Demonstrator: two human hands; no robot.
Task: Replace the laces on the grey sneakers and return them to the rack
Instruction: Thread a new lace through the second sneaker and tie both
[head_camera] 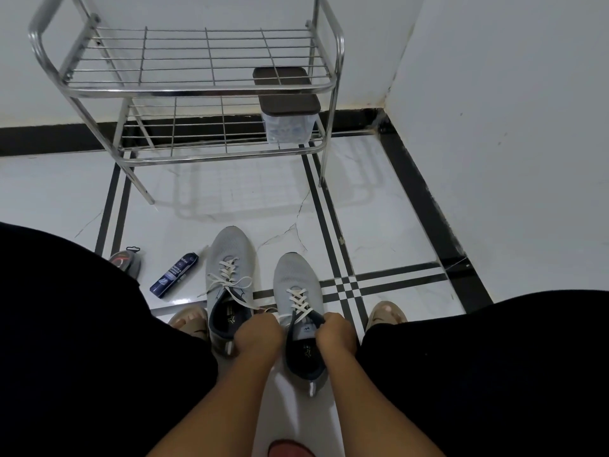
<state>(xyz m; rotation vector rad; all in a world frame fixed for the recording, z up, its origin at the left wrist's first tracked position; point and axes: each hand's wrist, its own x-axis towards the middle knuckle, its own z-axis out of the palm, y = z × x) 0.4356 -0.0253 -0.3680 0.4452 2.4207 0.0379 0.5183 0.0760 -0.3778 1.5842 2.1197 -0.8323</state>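
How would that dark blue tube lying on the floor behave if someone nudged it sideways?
The dark blue tube lies flat on glossy floor tiles, so it would probably slide easily. It looks rounded, so it might roll as well. It appears small and slim, likely light, though how full it is cannot be seen.

Black garment (82, 341) covers both knees at left and right; forearms bare, sleeveless; tan open-toed sandals (385, 313) on both feet.

Your left hand (258, 334) and right hand (337, 336) hide the lace ends at the right sneaker (298, 291). Left of it, the dark box's (174, 275) print is too small to read.
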